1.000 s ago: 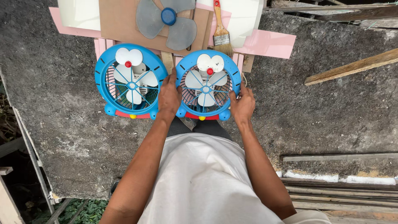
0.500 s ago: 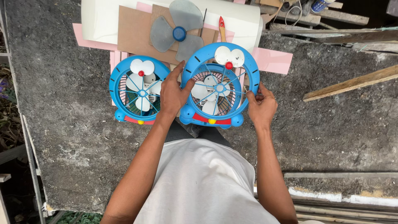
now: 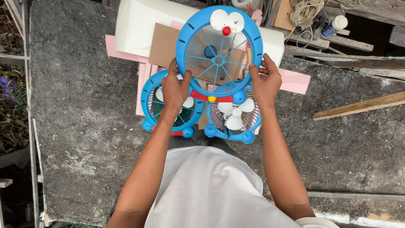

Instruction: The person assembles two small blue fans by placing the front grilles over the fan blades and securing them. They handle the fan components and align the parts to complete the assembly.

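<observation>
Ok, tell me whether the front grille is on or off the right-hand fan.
Off. Both hands, left hand and right hand, hold the blue front grille lifted above the right fan, whose white blades lie uncovered.

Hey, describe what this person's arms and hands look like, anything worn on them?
Both arms are bare from hand to upper arm. The left hand and right hand wear no gloves, and no rings, watch or bracelet are visible. A white short-sleeved shirt covers the torso.

Two fans (image 3: 198, 114) sit side by side on the slab (image 3: 84, 105); cardboard (image 3: 162, 44) behind them.
</observation>
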